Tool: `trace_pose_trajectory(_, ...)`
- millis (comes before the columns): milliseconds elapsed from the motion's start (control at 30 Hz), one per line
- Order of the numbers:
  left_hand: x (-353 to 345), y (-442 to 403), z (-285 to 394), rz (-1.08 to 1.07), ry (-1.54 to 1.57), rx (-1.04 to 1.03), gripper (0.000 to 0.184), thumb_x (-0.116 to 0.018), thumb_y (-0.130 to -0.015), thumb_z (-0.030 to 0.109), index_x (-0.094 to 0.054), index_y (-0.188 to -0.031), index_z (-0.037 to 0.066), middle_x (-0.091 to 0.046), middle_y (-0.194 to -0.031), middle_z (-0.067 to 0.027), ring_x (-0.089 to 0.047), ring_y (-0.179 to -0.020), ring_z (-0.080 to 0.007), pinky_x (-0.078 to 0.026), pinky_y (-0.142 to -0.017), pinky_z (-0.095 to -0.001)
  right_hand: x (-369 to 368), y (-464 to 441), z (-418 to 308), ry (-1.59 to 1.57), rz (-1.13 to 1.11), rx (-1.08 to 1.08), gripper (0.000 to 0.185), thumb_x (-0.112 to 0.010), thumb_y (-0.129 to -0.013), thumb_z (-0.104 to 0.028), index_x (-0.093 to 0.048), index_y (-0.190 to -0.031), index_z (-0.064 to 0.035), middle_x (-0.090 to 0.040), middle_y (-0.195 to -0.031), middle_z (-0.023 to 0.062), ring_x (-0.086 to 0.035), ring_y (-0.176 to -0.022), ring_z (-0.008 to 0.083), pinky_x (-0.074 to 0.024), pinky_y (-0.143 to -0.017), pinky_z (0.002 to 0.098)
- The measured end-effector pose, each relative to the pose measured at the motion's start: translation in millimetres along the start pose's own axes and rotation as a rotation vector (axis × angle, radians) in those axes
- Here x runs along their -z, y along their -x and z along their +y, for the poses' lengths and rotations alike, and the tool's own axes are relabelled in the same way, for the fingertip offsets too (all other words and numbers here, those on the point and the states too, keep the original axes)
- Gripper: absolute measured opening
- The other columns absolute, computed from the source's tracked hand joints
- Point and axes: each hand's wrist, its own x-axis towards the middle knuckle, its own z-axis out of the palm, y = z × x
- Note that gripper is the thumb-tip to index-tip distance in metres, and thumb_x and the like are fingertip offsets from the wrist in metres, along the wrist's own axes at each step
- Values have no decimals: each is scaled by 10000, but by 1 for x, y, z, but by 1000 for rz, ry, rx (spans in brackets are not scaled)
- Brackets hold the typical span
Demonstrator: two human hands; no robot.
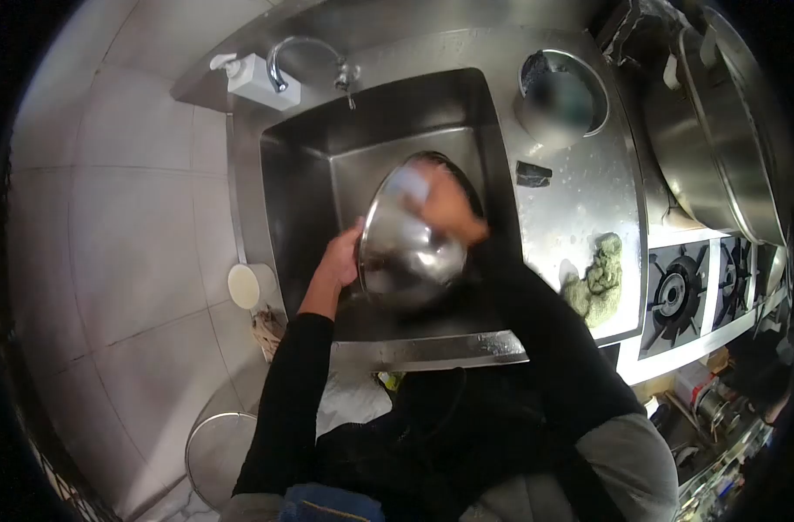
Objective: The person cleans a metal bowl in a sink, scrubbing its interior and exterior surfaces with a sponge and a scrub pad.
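A shiny metal bowl [397, 248] is tilted on its side over the sink [301, 209], its inside facing left. My left hand [343, 254] grips the bowl's left rim, fingers hidden behind it. Across the upper part of the bowl, my right hand [449, 204] is blurred by motion. A small pale, blurred thing [413, 184] shows at its fingers, too smeared to name.
Behind the sink are a faucet [345, 74] and a white pump bottle [262, 83]. On the right counter lie a round container [593, 78], a dark block [533, 174] and a greenish cloth [604, 270]. Farther right are a stove burner [673, 297] and a large pot [701, 130].
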Motion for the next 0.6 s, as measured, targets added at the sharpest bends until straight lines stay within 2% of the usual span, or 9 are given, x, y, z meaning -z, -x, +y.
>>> trace_pose_trajectory(33,-1,0,-3,2,6,0,420,-470,-1025,382,-612,-1204,30,-663,-1109,-103,-633,-993,-238,-516,-874,-386,18,-22,3,-296,-29,-500,445,-711,-813,-320,-624,-1193,-105,-584,-1282,200,-533,-1236,357,-429,-1028,447)
trace_pose_trajectory(67,-4,-4,-2,28,-29,-39,431,-468,-1024,392,-613,-1202,26,-665,-1092,-106,-634,-968,-240,-518,-860,-389,16,-23,1,-296,-25,-498,445,-711,-813,-320,-624,-1193,-105,-584,-1282,200,-533,-1236,357,-429,-1028,447)
trace_pose_trajectory(133,-27,-6,1,195,-85,-106,460,-471,-1018,422,-622,-1175,18,-665,-1046,-108,-635,-908,-239,-520,-817,-398,0,-21,-3,44,246,-414,460,-702,-801,-266,-610,-1208,-73,-615,-1198,222,-562,-1189,354,-436,-1007,409)
trace_pose_trajectory(167,-31,-7,1,189,-82,-96,460,-471,-1018,422,-622,-1175,18,-665,-1046,-108,-635,-908,-239,-520,-817,-398,-29,6,-1,177,349,-32,473,-682,-793,-231,-593,-1224,-59,-578,-1239,235,-533,-1210,379,-437,-995,465)
trace_pose_trajectory(233,-38,-12,8,533,-104,-225,448,-501,-997,451,-647,-1048,31,-664,-903,-75,-641,-779,-185,-532,-690,-354,-67,76,-33,297,283,286,524,-689,-731,-141,-579,-1234,-47,-439,-1390,233,-393,-1326,435,-290,-1106,577)
trace_pose_trajectory(300,-34,-7,-1,568,-101,-249,485,-484,-990,485,-647,-1068,34,-652,-958,-94,-637,-833,-202,-535,-739,-374,-59,99,-46,239,51,291,578,-699,-695,-114,-574,-1256,-53,-428,-1402,231,-390,-1330,436,-260,-1130,576)
trace_pose_trajectory(367,-2,3,-60,645,-110,-360,509,-455,-998,488,-644,-1117,32,-647,-1052,-108,-632,-918,-207,-521,-810,-389,-52,91,-5,365,190,208,547,-669,-807,-226,-529,-1284,3,-435,-1410,264,-415,-1306,466,-321,-1106,536)
trace_pose_trajectory(433,25,12,-115,739,-56,-459,536,-434,-1002,497,-640,-1167,30,-641,-1129,-108,-625,-975,-202,-504,-865,-389,-11,45,29,-82,288,-324,502,-635,-880,-304,-550,-1256,17,-528,-1316,278,-500,-1245,433,-409,-1040,454)
trace_pose_trajectory(600,48,-17,-10,199,-143,-288,595,-461,-983,532,-616,-1238,17,-641,-1188,-97,-638,-991,-212,-491,-890,-354,-5,2,48,-201,190,-530,442,-601,-915,-369,-614,-1145,8,-640,-1073,268,-606,-1061,420,-470,-923,438)
